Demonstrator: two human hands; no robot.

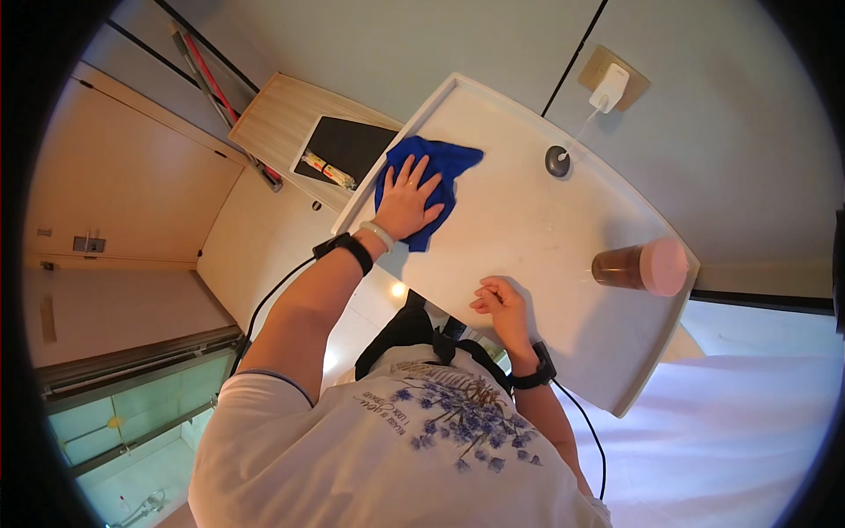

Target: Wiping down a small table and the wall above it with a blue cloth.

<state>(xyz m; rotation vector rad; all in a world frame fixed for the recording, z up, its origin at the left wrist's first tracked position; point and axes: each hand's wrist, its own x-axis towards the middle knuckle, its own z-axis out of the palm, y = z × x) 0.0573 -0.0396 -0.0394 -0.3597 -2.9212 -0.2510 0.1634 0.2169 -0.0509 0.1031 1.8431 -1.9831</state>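
My left hand (404,206) lies flat, fingers spread, on a blue cloth (467,156) at the left side of a white tabletop with a raised rim (528,99). Part of the cloth is hidden beneath the palm, and one edge of it meets the rim. Over the table's near edge, my right hand (505,305) hovers or rests with loosely bent fingers; nothing shows in it. To its right is a clear tumbler with a pink lid (663,266) and dark contents. A dark rounded device (558,162) sits by the far rim, joined to a white cable.
A white charger (610,88) is plugged into the wall socket. Left of the table, a wood-grain cabinet (277,112) bears a dark panel (343,145) and a wrapped packet (328,169). Long poles (210,79) lean behind it. Cables trail from both wrist straps. Bedding (746,409) lies at right.
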